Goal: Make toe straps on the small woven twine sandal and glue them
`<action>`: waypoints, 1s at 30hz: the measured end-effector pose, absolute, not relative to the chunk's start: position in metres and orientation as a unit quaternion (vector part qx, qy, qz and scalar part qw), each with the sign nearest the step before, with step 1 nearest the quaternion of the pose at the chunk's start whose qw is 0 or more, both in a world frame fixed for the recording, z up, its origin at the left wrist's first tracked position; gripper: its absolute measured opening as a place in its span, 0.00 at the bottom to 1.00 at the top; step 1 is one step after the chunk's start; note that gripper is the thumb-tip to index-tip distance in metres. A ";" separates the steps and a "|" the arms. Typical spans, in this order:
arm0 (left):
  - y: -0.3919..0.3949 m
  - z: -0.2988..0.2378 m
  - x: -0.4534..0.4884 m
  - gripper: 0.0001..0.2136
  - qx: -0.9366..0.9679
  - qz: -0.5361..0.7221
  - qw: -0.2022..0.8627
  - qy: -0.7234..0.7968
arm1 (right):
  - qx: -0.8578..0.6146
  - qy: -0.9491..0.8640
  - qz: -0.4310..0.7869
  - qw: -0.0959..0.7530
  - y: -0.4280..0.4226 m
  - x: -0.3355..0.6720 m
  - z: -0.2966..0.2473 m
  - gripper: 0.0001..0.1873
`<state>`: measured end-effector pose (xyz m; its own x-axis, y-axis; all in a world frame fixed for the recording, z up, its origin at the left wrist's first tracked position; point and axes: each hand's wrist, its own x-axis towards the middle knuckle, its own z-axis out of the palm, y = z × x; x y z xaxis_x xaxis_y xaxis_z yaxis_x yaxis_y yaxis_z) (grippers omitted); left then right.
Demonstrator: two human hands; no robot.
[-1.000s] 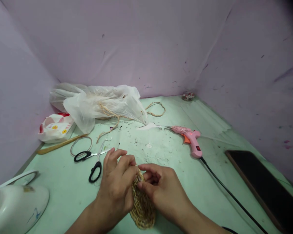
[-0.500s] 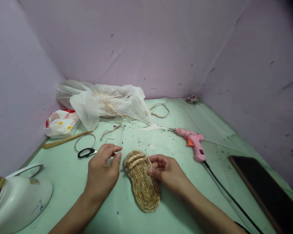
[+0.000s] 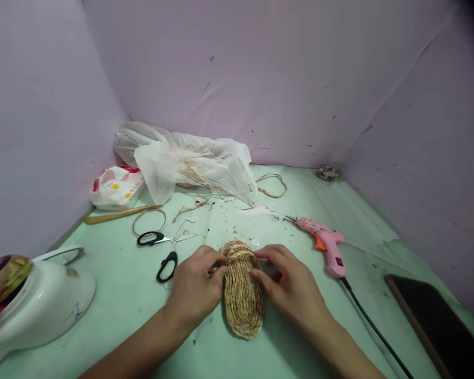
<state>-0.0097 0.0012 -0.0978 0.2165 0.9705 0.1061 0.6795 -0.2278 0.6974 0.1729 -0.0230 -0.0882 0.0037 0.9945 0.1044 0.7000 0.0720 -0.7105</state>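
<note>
A small woven straw slipper [image 3: 244,297] lies sole down on the green table, its toe end with the band pointing away from me. My left hand [image 3: 200,279] pinches its left edge near the band, thumb and forefinger closed on the rim. On the other side my right hand [image 3: 290,276] grips the right edge, with the thumb on top and the fingers at the side of the band. Open black-handled scissors [image 3: 168,263] lie just left of my left hand. To the right rests a pink hot glue gun [image 3: 332,252], its nozzle pointing left.
A white plastic bag [image 3: 205,152] with braided straw cord [image 3: 276,195] lies at the back. Near it are a tissue pack [image 3: 118,187], a wooden stick [image 3: 118,215] and a wire ring [image 3: 132,226]. A white container [image 3: 59,300] stands left, a phone [image 3: 434,316] right.
My left hand has come onto the slipper's left edge from beside it. The slipper has turned straighter. The view has shifted, and the scissors now show fully.
</note>
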 end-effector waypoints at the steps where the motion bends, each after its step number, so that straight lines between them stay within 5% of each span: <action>1: 0.001 -0.098 -0.010 0.04 0.734 0.281 0.264 0.559 | -0.622 -0.669 0.249 0.322 -0.022 0.172 -0.090 0.09; 7: 0.002 -0.098 -0.006 0.04 0.725 0.284 0.254 0.574 | -0.630 -0.638 0.276 0.347 -0.018 0.168 -0.098 0.03; 12: 0.001 -0.099 -0.005 0.09 0.735 0.307 0.241 0.554 | -0.587 -0.675 0.251 0.370 -0.022 0.170 -0.100 0.07; 30: 0.008 -0.097 0.000 0.01 0.726 0.439 0.294 0.441 | -0.570 -0.624 0.308 0.437 -0.015 0.162 -0.099 0.07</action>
<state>0.0000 0.0082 -0.0971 0.2260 0.8974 0.3789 0.3815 -0.4395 0.8132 0.1620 -0.0153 -0.0987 0.0316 0.9807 0.1930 0.4423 0.1594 -0.8826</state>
